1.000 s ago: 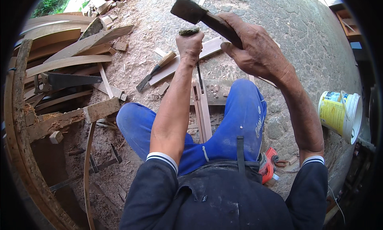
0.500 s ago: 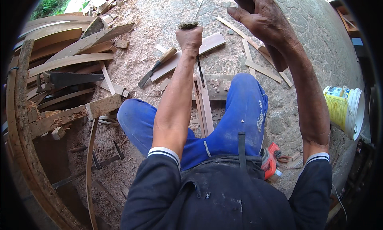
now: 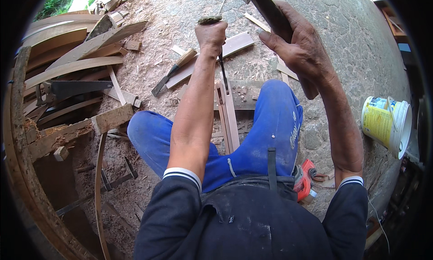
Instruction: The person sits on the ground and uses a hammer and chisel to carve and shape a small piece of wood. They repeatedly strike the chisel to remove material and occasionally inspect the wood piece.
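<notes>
A seated person in blue trousers and a dark top is seen from above on ground covered with wood chips and sawdust. The left hand [image 3: 210, 34], at about twelve o'clock in the view, is closed in a fist around the upright handle of a chisel [image 3: 222, 66], whose worn, mushroomed dark top shows above the fist and whose thin dark blade runs down to a narrow pale wooden strip [image 3: 229, 118] lying between the knees. The right hand [image 3: 300, 48], at about one o'clock, is wrapped around the dark handle of a mallet or hammer [image 3: 266, 7], held raised above the chisel; its head is cut off by the picture's upper edge. A second wood-handled chisel [image 3: 173, 72] lies on the ground at eleven o'clock. A handsaw [image 3: 72, 88] rests on curved planks at nine o'clock. A yellow-and-white bucket [image 3: 383, 125] is seen at three o'clock, and a red power tool [image 3: 304, 183] by the right hip.
</notes>
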Demonstrator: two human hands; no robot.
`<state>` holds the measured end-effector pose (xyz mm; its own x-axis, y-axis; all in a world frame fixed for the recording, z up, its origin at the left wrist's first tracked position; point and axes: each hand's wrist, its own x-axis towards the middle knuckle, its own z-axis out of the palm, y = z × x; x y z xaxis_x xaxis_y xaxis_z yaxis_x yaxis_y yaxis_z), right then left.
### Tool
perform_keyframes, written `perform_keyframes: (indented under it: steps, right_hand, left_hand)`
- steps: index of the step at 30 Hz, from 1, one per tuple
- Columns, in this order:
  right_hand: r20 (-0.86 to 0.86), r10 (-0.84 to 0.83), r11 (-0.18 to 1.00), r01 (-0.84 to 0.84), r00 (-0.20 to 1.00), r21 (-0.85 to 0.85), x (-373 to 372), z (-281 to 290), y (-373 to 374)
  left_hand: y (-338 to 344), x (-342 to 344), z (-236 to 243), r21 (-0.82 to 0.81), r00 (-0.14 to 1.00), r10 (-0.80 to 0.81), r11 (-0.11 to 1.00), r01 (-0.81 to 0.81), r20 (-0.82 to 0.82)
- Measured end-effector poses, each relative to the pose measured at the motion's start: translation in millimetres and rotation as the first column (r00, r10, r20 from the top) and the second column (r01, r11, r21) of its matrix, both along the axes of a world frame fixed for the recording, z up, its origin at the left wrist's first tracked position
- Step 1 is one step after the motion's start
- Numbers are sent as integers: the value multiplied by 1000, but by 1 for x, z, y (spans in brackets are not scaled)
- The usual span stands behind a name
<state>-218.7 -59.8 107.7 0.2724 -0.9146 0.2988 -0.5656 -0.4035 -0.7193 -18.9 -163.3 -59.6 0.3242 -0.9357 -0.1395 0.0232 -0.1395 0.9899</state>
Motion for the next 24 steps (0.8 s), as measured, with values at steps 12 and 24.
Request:
perform_keyframes:
  steps: [12, 24]
  right_hand:
    - [1, -3, 982, 3, 1000, 190, -11, -4, 4]
    - [-118, 57, 997, -51, 991, 54, -5, 52, -50]
  left_hand:
    - [21, -9, 49, 174, 999, -49, 983, 51, -19]
    - [4, 2, 1, 27, 1000, 1, 1000, -1, 14]
